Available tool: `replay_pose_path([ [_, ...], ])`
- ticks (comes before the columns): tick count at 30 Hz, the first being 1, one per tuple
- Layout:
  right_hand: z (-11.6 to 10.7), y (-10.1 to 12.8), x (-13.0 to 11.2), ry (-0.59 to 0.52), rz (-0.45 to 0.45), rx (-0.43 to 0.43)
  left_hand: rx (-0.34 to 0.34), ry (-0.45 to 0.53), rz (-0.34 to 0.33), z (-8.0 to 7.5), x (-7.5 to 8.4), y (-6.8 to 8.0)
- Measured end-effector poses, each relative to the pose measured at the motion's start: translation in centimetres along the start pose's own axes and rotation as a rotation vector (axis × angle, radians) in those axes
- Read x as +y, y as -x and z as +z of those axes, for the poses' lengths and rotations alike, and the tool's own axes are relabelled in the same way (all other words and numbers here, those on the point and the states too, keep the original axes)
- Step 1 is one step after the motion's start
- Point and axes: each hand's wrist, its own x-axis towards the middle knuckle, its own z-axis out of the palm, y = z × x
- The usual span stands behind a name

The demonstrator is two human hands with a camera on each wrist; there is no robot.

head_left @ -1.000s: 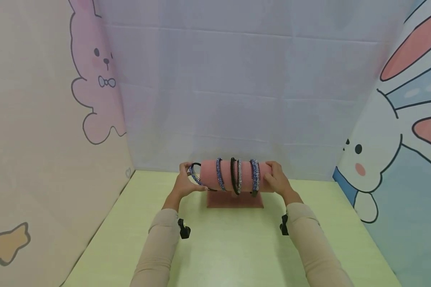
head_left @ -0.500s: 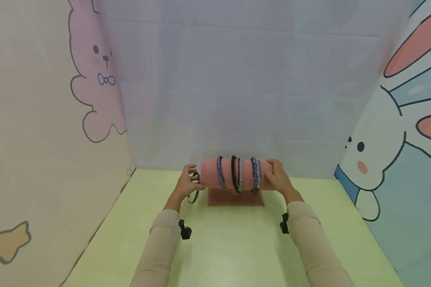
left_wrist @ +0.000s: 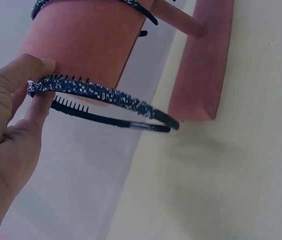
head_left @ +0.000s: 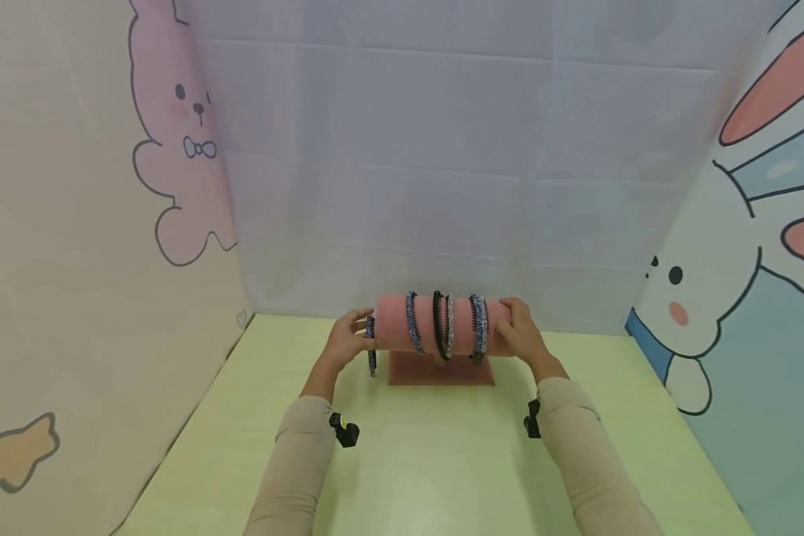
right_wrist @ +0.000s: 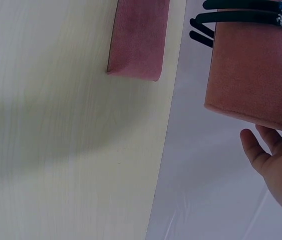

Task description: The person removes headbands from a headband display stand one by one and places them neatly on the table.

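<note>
At the centre of the head view stands a pink velvet display roll [head_left: 442, 333] on a matching flat base [head_left: 441, 371], set on the pale green table [head_left: 435, 461]. Our left hand [head_left: 345, 344] pinches a blue rhinestone headband [head_left: 371, 346] between thumb and fingers just off the roll's left end. In the left wrist view the fingers [left_wrist: 28, 75] are clamped on its top arc, and the band's [left_wrist: 101, 95] toothed tips hang free beside the roll, not around it. Our right hand [head_left: 519, 333] rests against the roll's right end. In the right wrist view its fingers [right_wrist: 260, 147] look loosely spread, touching the end face rather than gripping.

Three groups of headbands sit around the roll: a blue one [head_left: 412, 321] left of middle, a black-and-silver pair [head_left: 442, 325] at the middle, and a blue pair [head_left: 477, 327] toward the right. We judge the work partly done, with one band off the stand and in hand, and the others on the roll.
</note>
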Motion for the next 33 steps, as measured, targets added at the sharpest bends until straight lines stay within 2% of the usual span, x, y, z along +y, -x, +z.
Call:
replay_pose_path([
  [5,0.0,0.0,-0.2,0.004,0.006,0.005,0.031,0.031,0.017,-0.4,0.8,0.0],
  [11,0.0,0.2,-0.3,-0.001,0.019,0.000,0.103,0.123,-0.029,-0.7,1.2,0.3],
  [15,0.0,0.2,-0.3,-0.001,0.018,-0.001,0.101,0.156,-0.030,-0.8,1.4,0.5],
  [26,0.0,0.2,-0.2,0.003,0.001,0.007,-0.005,0.056,-0.011,-1.1,1.8,1.0],
  [33,0.0,0.2,-0.2,-0.002,-0.010,0.005,0.020,-0.055,0.041,-1.6,1.9,1.7],
])
